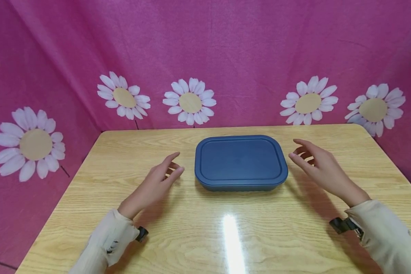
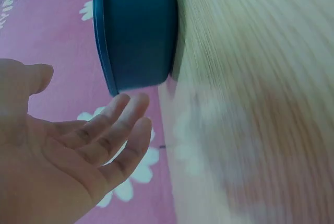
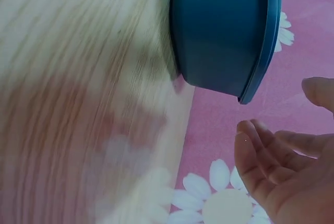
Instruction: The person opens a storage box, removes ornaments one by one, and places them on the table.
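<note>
A dark blue rectangular food container [image 1: 240,160] with its lid on sits flat on the wooden table, its long side toward me. To its left is my left hand [image 1: 157,182], apart from it, fingers relaxed and loosely bent toward the near corner. On the other side my right hand [image 1: 323,169] hovers off the right end, thumb and fingers spread and holding nothing. The left wrist view has the container's side wall [image 2: 138,31] beyond the fingertips. In the right wrist view, the opposite wall [image 3: 222,31] stands above the fingers with a gap between.
The light wooden table [image 1: 178,236] carries a bright streak of reflected light at the front. A pink cloth [image 1: 239,61] printed with white daisies hangs behind the table and along its left side. Both sleeves are cream, with a small black device [image 1: 340,225] at the right wrist.
</note>
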The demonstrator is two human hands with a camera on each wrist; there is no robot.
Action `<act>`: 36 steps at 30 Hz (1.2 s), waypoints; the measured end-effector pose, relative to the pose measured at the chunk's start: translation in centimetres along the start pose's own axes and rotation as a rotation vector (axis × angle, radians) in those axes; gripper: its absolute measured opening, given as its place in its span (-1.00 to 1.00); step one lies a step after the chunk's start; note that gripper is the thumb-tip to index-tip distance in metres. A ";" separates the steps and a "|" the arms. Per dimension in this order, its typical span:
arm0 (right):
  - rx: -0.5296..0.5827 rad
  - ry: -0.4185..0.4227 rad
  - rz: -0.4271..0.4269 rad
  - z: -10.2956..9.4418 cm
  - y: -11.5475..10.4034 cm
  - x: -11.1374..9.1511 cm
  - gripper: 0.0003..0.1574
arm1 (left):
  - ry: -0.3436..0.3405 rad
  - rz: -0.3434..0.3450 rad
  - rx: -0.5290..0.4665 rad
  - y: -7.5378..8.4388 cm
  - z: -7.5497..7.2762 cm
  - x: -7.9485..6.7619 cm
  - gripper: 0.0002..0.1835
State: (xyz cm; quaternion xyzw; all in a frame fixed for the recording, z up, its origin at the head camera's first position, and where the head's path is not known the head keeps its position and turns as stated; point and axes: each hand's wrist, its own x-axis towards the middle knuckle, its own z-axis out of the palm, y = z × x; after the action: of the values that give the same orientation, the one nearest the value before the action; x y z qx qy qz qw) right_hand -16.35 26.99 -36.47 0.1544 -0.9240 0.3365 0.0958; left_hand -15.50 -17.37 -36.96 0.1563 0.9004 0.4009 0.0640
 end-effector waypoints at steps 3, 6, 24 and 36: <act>0.020 -0.031 0.018 0.3 0.2 0.6 -0.35 | -0.040 0.004 -0.085 0.0 0.3 0.9 -0.35; 0.050 -0.075 0.043 0.7 0.4 1.1 -0.36 | -0.084 -0.012 -0.195 -0.1 0.7 1.9 -0.34; 0.262 -0.208 0.136 1.7 0.8 1.6 -0.41 | -0.118 -0.048 -0.426 0.2 3.1 4.4 -0.36; 0.232 -0.229 0.182 1.7 0.0 1.5 -0.38 | -0.104 -0.084 -0.495 0.2 3.7 5.1 -0.39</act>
State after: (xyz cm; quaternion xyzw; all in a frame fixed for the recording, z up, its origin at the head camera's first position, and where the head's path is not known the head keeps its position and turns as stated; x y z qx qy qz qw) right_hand -17.92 25.57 -37.32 0.1173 -0.8941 0.4281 -0.0593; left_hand -19.40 -12.92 -39.24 0.1190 0.7760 0.5975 0.1631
